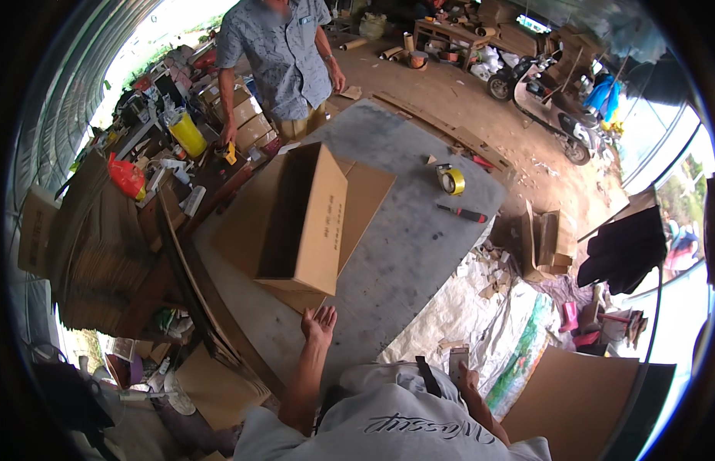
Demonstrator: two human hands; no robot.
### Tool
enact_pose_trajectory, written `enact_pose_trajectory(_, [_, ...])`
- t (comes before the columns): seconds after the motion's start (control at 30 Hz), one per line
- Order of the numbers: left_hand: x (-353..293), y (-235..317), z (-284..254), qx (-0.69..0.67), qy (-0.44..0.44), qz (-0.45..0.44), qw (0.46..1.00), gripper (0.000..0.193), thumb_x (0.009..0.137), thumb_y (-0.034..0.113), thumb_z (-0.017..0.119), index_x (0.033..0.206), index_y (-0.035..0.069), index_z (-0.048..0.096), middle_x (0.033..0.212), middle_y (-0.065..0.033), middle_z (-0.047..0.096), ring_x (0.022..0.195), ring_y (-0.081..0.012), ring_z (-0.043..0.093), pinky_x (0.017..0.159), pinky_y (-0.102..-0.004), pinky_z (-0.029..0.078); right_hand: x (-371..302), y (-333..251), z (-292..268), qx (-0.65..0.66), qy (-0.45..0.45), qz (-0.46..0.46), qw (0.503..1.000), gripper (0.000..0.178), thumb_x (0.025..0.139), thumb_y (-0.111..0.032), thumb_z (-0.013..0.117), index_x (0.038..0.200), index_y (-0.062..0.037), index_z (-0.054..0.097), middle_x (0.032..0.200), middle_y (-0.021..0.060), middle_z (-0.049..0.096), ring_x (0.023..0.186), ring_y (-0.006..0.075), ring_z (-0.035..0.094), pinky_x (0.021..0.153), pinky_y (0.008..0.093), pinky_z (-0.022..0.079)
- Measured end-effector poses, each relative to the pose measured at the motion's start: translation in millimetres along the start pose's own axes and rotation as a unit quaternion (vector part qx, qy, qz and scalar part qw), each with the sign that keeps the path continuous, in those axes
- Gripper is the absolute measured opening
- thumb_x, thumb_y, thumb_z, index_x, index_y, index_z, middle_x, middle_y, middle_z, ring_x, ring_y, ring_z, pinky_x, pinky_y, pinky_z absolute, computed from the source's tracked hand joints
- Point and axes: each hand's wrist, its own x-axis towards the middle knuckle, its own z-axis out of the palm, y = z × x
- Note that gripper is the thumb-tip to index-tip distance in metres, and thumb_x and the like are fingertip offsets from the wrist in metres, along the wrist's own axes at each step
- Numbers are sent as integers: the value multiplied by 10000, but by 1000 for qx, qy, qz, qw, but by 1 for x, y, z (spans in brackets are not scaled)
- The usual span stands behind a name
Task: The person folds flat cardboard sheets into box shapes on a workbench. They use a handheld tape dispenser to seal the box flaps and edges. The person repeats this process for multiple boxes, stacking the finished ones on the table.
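An opened cardboard box [321, 223] lies on its side on the grey table, its dark hollow facing left and its flaps spread under and around it. My left hand [319, 326] is open, palm turned up, fingers stretched toward the box's near lower flap; whether they touch it I cannot tell. Low beside my body, my right hand [468, 376] is closed around a small, pale, flat object [457, 359] whose kind I cannot make out. My arms come from grey short sleeves.
On the table [404, 269] lie a roll of yellow tape [452, 181] and a red-and-black screwdriver-like tool [463, 213]. Across it stands a person [277, 58] holding a small yellow thing [231, 154]. Stacked flat cardboard [104, 253] rises at left; a scooter [546, 107] stands far right.
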Motion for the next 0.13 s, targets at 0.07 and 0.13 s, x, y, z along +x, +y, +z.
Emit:
enact_pose_trajectory(0.07, [-27,0,14,-10,52,82,995,854,996,658,531,1622,173,213,1531,-178,413,1373,-392,505,1130,-601,418,-1,7,-1,34,-3,23,999,744,876,-589,665,963,146,735,901,307,729,850,390,716,817,494,518])
enact_pose_trajectory(0.13, [-59,6,21,-15,83,124,989,873,990,674,528,1639,199,190,1553,-169,397,1382,-394,499,1156,-620,378,-5,15,-3,47,-9,36,998,736,877,-587,666,984,138,739,913,305,732,856,388,718,818,494,519])
